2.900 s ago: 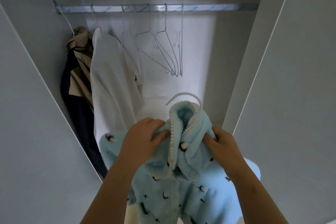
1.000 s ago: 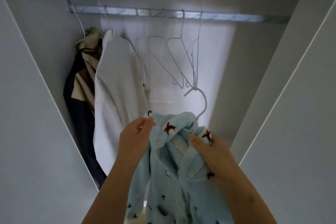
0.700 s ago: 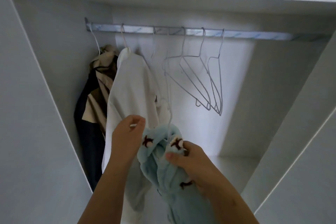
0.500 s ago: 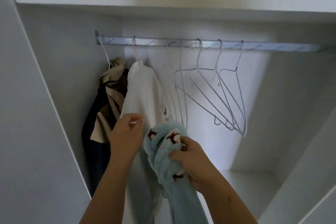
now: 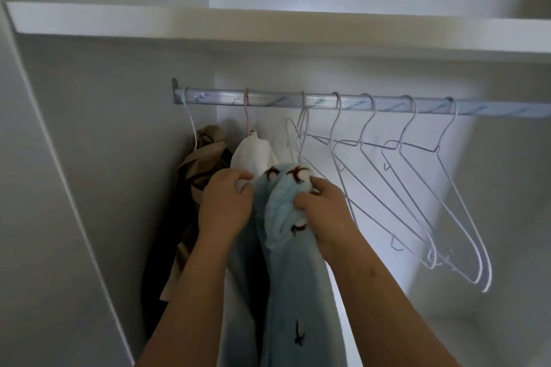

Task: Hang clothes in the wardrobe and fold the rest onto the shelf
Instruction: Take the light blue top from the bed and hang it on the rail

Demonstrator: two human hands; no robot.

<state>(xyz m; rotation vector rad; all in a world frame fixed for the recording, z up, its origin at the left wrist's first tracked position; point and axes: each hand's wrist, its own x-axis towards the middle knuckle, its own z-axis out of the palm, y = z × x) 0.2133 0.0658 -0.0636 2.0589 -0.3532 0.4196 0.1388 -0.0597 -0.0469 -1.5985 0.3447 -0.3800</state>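
Fingers of your right hand (image 5: 325, 208) clench the blue garment (image 5: 286, 277); the left hand (image 5: 223, 205) is curled, its hold unclear. Hook it over the rail (image 5: 268, 100), just right of the white garment (image 5: 253, 152).

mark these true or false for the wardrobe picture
1. The right hand grips the light blue garment. True.
2. The rail carries no hangers. False: several empty wire hangers hang on it.
3. A white garment hangs on the rail, left of the light blue garment. True.
4. The tan and dark garment hangs at the rail's right end. False: it hangs at the left end.
5. The empty wire hangers are to the left of the hung clothes. False: they are to the right.
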